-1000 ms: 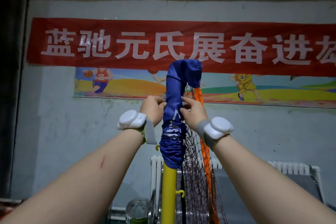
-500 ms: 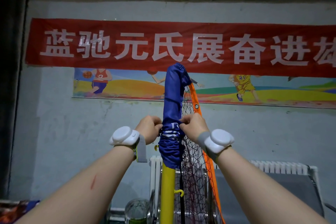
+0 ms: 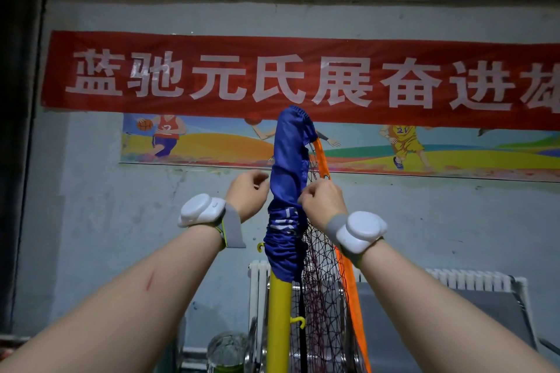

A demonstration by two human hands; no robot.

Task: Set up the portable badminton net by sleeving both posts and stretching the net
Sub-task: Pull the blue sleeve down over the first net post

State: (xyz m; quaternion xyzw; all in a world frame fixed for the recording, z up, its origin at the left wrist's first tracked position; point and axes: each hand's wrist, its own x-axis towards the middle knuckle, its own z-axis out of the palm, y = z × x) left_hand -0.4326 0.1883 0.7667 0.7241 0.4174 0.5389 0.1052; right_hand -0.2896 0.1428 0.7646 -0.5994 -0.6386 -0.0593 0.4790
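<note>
A yellow post (image 3: 278, 327) stands upright in front of me. The net's blue sleeve (image 3: 288, 160) covers its top and is bunched in folds lower down. The dark net mesh (image 3: 318, 297) and its orange edge band (image 3: 351, 297) hang from the sleeve's right side. My left hand (image 3: 247, 194) is curled against the sleeve's left edge at mid-height. My right hand (image 3: 321, 203) pinches the fabric on the sleeve's right side at about the same height. Both wrists carry white devices on grey straps.
A small yellow hook (image 3: 298, 321) sticks out of the post below the sleeve. Behind the post is a white radiator (image 3: 472, 278), a grey seat (image 3: 454, 327) and a glass jar (image 3: 227, 351). A red banner (image 3: 212, 76) hangs on the wall ahead.
Both hands pulled the sleeve down, bunching it and drawing its top tighter on the post. They have since slid a little way back up the fabric.
</note>
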